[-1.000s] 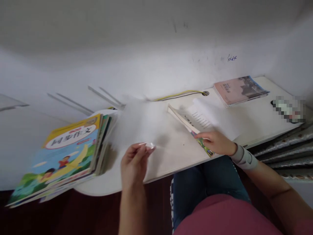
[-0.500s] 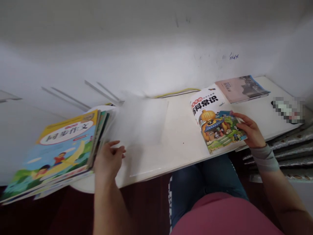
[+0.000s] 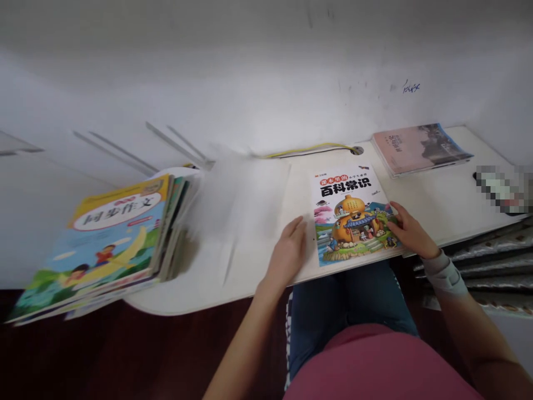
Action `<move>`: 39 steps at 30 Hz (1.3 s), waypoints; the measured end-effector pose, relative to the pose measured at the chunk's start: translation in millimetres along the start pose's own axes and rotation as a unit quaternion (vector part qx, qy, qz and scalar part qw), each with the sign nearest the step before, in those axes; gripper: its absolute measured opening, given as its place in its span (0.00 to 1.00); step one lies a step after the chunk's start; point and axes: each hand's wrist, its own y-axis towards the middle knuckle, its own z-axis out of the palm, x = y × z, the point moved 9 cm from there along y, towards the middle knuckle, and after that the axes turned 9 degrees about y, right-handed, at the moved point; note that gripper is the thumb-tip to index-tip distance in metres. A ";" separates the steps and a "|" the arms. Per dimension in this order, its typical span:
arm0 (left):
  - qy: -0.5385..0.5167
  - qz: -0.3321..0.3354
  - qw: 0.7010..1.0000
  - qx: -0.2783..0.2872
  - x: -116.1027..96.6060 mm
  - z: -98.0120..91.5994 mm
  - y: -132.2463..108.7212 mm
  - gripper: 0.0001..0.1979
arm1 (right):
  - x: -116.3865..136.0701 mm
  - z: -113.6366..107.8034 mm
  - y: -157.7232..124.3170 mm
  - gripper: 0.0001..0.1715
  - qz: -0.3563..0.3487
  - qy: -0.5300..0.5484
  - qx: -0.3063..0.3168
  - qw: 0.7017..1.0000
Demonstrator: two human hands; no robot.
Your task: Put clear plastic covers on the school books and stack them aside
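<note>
A colourful picture book (image 3: 350, 214) with black characters on its white cover lies closed on the white desk (image 3: 433, 203), near the front edge. My right hand (image 3: 410, 232) rests on the book's right edge, fingers curled over the cover. Just left of the book lies my left hand (image 3: 289, 254), flat on the desk with fingers stretched out, touching a clear plastic sheet (image 3: 245, 211).
A stack of several children's books (image 3: 112, 244) sits at the desk's left end, overhanging the edge. A pinkish book (image 3: 420, 147) lies at the back right. A yellow cable (image 3: 308, 149) runs along the wall to a hole. My knees are under the desk.
My right hand turned the picture book cover-up, then slid it left and squared it on the desk. My left hand swung from the book stack over to the book's left side.
</note>
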 end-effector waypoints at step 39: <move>-0.023 -0.008 0.998 -0.051 -62.3 25.3 9.6 0.20 | 15.1 -42.6 10.4 0.31 -0.089 0.044 -0.034 0.994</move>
